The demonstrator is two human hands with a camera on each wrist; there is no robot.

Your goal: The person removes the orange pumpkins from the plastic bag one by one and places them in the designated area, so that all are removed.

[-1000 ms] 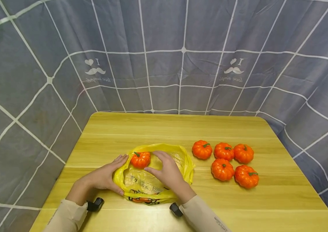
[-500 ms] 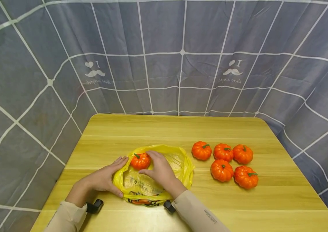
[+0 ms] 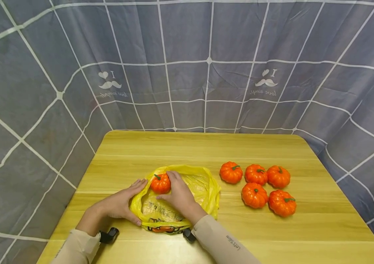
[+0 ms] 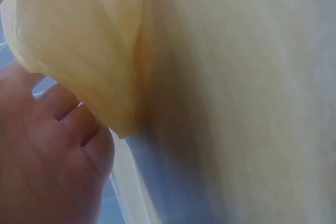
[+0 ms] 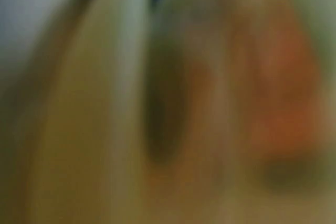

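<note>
A yellow plastic bag [image 3: 203, 183] lies on the table with its mouth spread wide and dark print on its near side. Inside its left part sits an orange toy pumpkin [image 3: 160, 183] with a green stem. My left hand [image 3: 120, 201] rests against the bag's left edge, fingers extended and thumb apart; the left wrist view has the palm beside the yellow plastic [image 4: 79, 40]. Reaching into the bag, my right hand [image 3: 180, 196] lies against the pumpkin's right side, its thumb spread below. The right wrist view is too blurred to tell details.
Several more orange pumpkins [image 3: 254, 195] stand grouped on the table to the right of the bag. The wooden table [image 3: 187, 146] ends at a grey checked curtain [image 3: 187, 80] at the back and sides. Each wrist carries a black device [image 3: 109, 235].
My right hand has moved left inside the bag, from beside the pumpkin to against its right side. The left hand and the pumpkins stay in nearly the same places.
</note>
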